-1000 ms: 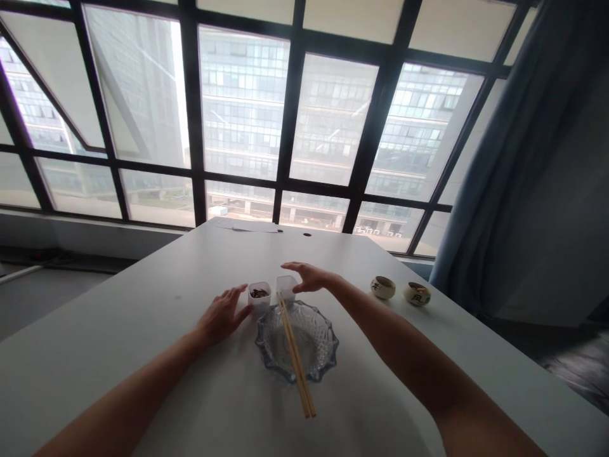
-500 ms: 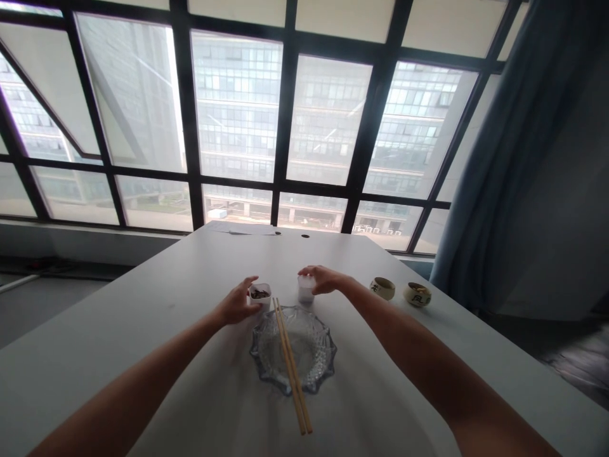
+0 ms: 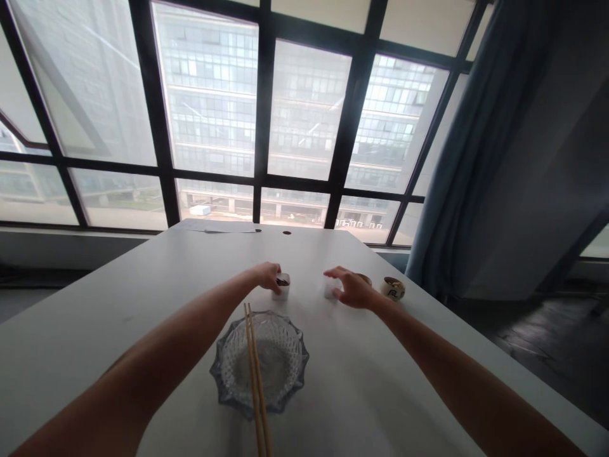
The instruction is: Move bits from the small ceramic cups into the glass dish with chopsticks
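A small translucent tub with dark contents sits on the table, with my left hand closed around its left side. My right hand grips a second pale translucent tub from the right; its contents cannot be made out. Nearer to me stands a scalloped glass bowl, below and left of both hands. Two wooden chopsticks lie across the bowl, and their near ends run out of the picture.
Beyond my right hand are a round pot with a dark character and another pot, mostly hidden. Papers lie at the far end of the white table. Windows and a blue curtain stand behind.
Both tubs, in my hands, have shifted right relative to the bowl, nearer to the pots. My right hand now partly covers one pot. The view has turned right.
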### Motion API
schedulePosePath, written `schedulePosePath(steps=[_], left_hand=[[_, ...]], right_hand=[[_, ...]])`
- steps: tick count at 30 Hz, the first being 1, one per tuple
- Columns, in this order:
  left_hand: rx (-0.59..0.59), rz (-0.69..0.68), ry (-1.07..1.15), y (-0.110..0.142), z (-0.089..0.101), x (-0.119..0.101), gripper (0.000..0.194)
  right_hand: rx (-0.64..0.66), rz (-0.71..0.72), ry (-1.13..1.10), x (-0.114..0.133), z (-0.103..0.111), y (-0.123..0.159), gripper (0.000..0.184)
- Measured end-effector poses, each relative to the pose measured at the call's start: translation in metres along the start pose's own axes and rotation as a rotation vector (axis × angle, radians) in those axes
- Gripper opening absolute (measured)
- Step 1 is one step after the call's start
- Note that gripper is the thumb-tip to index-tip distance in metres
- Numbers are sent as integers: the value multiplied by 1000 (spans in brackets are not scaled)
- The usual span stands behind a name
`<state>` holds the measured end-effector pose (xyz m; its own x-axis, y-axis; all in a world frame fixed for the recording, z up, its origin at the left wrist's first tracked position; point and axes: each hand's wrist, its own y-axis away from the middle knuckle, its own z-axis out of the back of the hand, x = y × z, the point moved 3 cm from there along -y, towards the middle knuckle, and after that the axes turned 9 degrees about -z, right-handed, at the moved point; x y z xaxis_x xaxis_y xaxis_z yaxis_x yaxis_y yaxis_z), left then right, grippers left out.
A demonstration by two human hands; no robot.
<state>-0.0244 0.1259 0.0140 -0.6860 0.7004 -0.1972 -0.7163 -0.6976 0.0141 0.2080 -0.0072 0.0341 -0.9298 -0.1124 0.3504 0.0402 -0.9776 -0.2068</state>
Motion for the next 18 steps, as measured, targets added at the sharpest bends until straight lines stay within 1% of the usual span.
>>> schedulePosePath(steps=[1,2,4,6,8,10,13,16,18], left_hand=[[6,-14,-4,-9,-1,-10,68],[12,-29,-6,-18,-3,-19,70],[32,-61,-9,-33,-7,-39,71],[49,-92,-16,-43,-12,-58,74],[57,-114,-31,-48,-16,-74,77],[52,-123,-47,-48,-17,-84,83],[38,-129,-70,-39,-10,-89,93],[-19,-149,-75,-16,10,-83,94],[-139,-179,-50,7,29,-74,87]], right_hand=[[33,-18,-71,10,-4,11,37],[123,-24,-137,21,-10,23,31],[297,-69,-266,41,-26,45,32],[471,-167,-379,57,-43,62,35],[562,-232,-449,69,-58,73,36],[575,-250,-475,75,-67,77,32],[542,-268,-474,79,-75,76,25],[525,-294,-459,78,-77,75,26],[516,-318,-447,75,-76,76,26]])
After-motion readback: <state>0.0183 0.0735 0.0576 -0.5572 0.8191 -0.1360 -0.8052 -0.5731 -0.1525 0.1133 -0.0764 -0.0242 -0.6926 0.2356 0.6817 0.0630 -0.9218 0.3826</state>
